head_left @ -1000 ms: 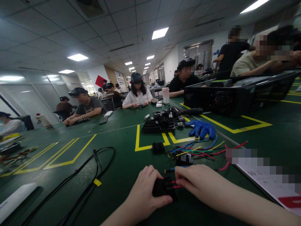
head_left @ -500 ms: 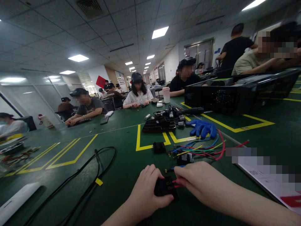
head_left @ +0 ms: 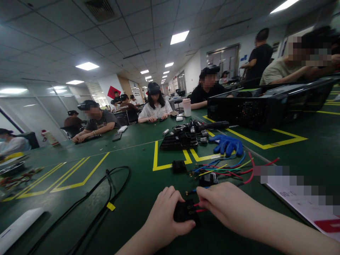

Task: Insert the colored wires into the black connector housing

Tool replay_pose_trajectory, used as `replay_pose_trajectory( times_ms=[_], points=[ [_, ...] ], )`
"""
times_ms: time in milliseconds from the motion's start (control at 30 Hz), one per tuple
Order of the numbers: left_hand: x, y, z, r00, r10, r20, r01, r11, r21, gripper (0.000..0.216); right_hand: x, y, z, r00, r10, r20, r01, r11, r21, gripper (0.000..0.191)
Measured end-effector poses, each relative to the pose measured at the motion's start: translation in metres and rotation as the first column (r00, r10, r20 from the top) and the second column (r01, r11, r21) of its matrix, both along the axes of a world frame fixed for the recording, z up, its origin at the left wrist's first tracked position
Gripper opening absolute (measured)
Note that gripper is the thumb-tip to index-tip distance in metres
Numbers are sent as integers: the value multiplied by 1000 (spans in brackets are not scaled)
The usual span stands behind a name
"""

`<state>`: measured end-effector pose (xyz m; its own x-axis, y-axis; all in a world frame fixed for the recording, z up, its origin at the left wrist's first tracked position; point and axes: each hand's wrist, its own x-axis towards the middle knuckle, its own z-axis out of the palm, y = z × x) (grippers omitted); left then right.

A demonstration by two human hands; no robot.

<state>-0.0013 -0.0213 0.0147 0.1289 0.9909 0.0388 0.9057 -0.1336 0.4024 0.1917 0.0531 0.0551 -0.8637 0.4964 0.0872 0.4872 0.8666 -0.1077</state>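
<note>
My left hand (head_left: 168, 212) is closed around a small black block (head_left: 183, 211) with metal terminals, low over the green table. Between the fingertips of my right hand (head_left: 225, 203) are red wires (head_left: 201, 210), whose ends meet the terminals on the block's right side. Whether they are fully seated is too small to tell. A blue wire with a brass-coloured end (head_left: 189, 192) lies just beyond my right fingers. Behind my hands are another black block (head_left: 179, 166), a labelled black block (head_left: 208, 179) and a bundle of coloured wires (head_left: 225, 169).
A blue glove (head_left: 228, 144) and a heap of black parts (head_left: 183, 138) lie farther back. A black computer case (head_left: 239, 111) stands at right. Black cable (head_left: 92, 198) loops across the left, near a white bar (head_left: 21, 226). Papers (head_left: 297, 202) lie at right. Several people sit around the table.
Both hands keep nearly the same hold on the block and the red wires. The view has shifted slightly. A standing person in the background has turned.
</note>
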Motion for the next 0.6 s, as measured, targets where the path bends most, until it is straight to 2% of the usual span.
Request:
replay_pose_trajectory(
  times_ms=[200, 367, 600],
  points=[
    [0, 1, 2, 1000, 0, 20, 0, 1000, 11, 34, 0, 2, 0, 999, 48, -15, -47, 998, 44, 15],
    [0, 1, 2, 1000, -4, 24, 3, 1000, 12, 34, 0, 1, 0, 999, 31, 32, -33, 998, 59, 14],
    [-1, 1, -1, 1000, -6, 29, 5, 1000, 31, 34, 0, 4, -3, 1000, 2, 2, -2, 1000, -20, 14]
  ],
)
